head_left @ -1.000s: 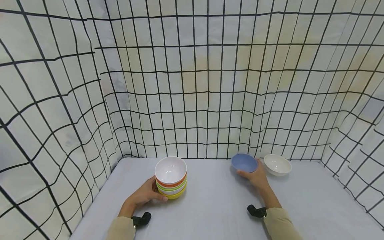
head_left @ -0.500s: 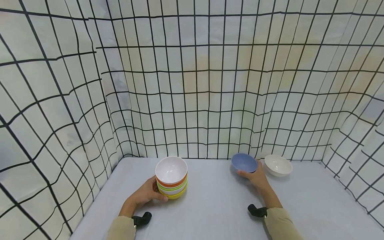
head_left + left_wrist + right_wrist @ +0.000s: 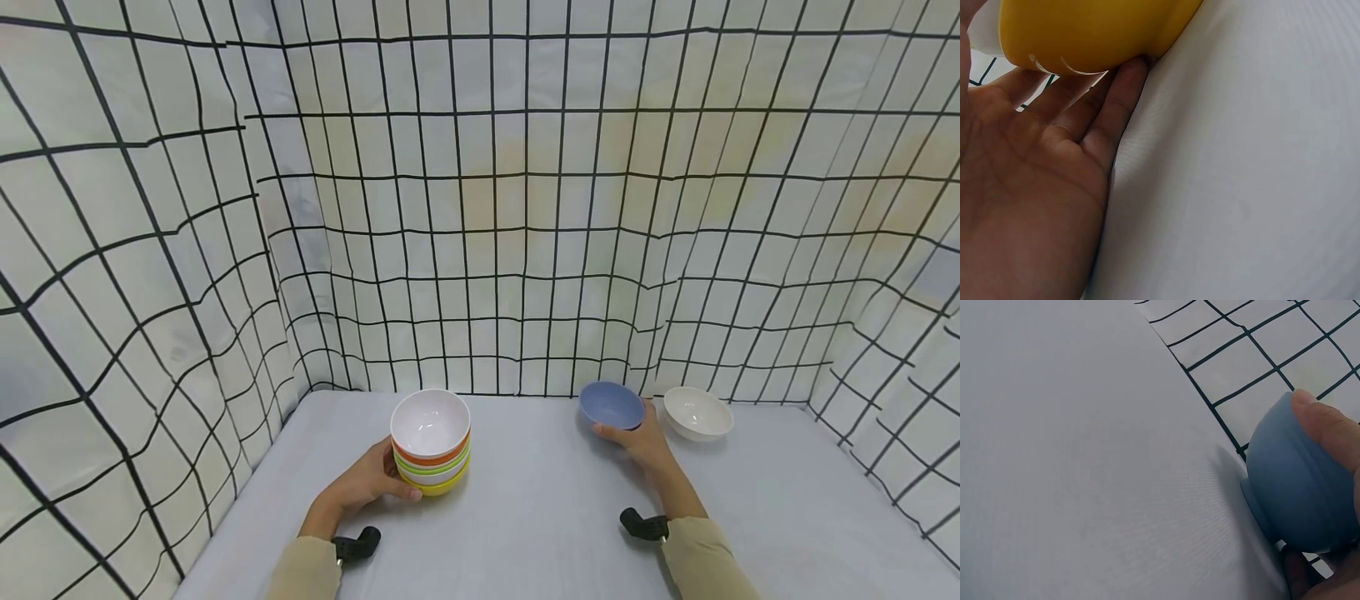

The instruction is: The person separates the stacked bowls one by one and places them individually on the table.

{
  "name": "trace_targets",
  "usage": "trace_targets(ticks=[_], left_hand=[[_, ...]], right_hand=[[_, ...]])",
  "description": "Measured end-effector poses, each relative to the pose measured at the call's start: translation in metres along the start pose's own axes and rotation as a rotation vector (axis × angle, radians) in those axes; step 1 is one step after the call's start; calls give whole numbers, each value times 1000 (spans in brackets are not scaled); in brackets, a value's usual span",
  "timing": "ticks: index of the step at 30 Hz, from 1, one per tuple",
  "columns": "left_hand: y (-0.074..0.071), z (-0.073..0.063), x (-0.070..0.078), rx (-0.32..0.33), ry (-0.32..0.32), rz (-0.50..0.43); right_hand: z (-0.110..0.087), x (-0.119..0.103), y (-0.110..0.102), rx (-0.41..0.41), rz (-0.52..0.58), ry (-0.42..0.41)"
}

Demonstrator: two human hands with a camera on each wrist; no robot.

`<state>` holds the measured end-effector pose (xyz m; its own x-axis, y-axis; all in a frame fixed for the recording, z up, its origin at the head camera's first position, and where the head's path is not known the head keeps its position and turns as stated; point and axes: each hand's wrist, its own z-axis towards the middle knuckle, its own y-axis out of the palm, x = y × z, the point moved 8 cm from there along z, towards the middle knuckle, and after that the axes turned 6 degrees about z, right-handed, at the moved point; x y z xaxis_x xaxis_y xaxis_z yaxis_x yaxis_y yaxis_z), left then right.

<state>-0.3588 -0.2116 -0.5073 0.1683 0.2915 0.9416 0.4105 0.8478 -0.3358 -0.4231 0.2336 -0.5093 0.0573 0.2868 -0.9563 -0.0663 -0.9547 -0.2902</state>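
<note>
A stack of several nested bowls (image 3: 431,427) stands on the table, white on top with orange, green and white below and a yellow bowl (image 3: 1097,34) at the bottom. My left hand (image 3: 367,481) holds this stack low on its left side, fingers behind and thumb in front. In the left wrist view the fingers touch the yellow bowl's lower wall. Farther right, my right hand (image 3: 637,437) grips a blue bowl (image 3: 611,406) by its side. The right wrist view shows the thumb near its rim and its foot close to or on the cloth; which I cannot tell.
A white bowl (image 3: 697,414) stands at the back right, just beyond my right hand. White walls with a black grid (image 3: 510,250) rise behind and beside the table (image 3: 525,517), which is covered in white cloth.
</note>
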Motion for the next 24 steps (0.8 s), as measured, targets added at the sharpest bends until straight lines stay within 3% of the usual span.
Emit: trace_targets(ticks=[7,24], left_hand=[[1,0,2,-12,38,-19],[1,0,2,-14,40,-14]], right_hand=[[1,-1,1,-2,19,11],[1,1,1,-18,35,48]])
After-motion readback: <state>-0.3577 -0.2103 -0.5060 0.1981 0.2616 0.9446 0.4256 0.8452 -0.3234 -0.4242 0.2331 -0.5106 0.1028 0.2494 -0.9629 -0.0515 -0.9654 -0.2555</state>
